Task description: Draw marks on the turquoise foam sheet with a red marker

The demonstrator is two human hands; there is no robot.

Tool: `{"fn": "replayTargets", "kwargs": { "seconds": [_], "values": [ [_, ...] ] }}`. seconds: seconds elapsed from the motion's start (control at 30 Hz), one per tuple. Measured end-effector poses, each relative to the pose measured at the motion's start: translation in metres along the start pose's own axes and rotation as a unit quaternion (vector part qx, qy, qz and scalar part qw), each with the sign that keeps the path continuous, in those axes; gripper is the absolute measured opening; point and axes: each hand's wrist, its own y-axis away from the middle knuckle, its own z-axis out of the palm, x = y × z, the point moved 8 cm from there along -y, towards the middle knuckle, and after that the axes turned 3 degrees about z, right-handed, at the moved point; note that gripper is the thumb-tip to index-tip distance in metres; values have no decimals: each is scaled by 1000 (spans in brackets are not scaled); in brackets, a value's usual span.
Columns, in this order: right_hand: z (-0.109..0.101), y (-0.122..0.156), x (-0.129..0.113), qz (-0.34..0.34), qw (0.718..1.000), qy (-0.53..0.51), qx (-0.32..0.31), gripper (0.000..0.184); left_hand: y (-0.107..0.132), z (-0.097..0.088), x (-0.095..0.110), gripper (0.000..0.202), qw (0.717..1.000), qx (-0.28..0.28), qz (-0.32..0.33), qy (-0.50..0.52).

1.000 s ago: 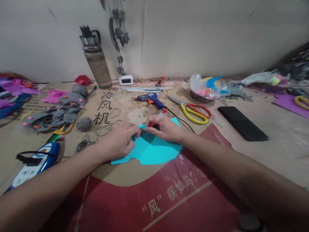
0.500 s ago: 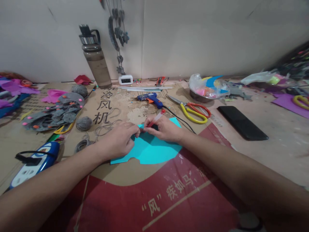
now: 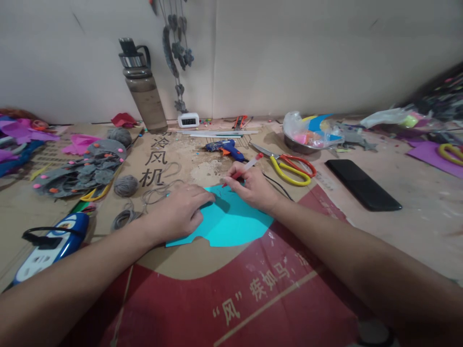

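A turquoise sheet (image 3: 231,224) lies flat on the cardboard in front of me. My left hand (image 3: 179,211) rests on its left part, fingers pressed down on the sheet near its top edge. My right hand (image 3: 253,185) is closed round a red and white pen (image 3: 246,168), whose tip touches the sheet's upper edge. Faint drawn lines show on the sheet between the two hands.
A blue glue gun (image 3: 226,147) and yellow-handled scissors (image 3: 289,166) lie just behind the sheet. A black phone (image 3: 362,184) is at the right, a bowl with a plastic bag (image 3: 307,135) behind it. Grey yarn balls (image 3: 126,184), grey felt pieces (image 3: 83,168), a bottle (image 3: 144,89) and a blue device (image 3: 50,243) stand left.
My right hand has moved a little up and to the right with the pen. My left hand's fingers have flattened onto the sheet instead of pinching near the pen tip.
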Motion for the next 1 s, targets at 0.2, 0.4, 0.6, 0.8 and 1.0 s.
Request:
{"fn": "replayTargets", "kwargs": {
  "seconds": [0.2,0.4,0.6,0.8,1.0],
  "values": [
    [6,-1,1,-10,999,35,-22,16,-2,-1,6,42,999,18,24,-17],
    [11,-1,3,-6,998,52,-40,16,-2,1,8,41,999,16,32,-37],
    [16,-1,5,-2,996,59,-61,17,0,4,7,42,999,3,14,-40],
    [18,-1,4,-3,996,64,-67,16,0,4,6,44,999,3,9,-38],
    [20,-1,4,-7,995,71,-71,16,-1,5,7,44,999,0,9,-36]
  ]
}}
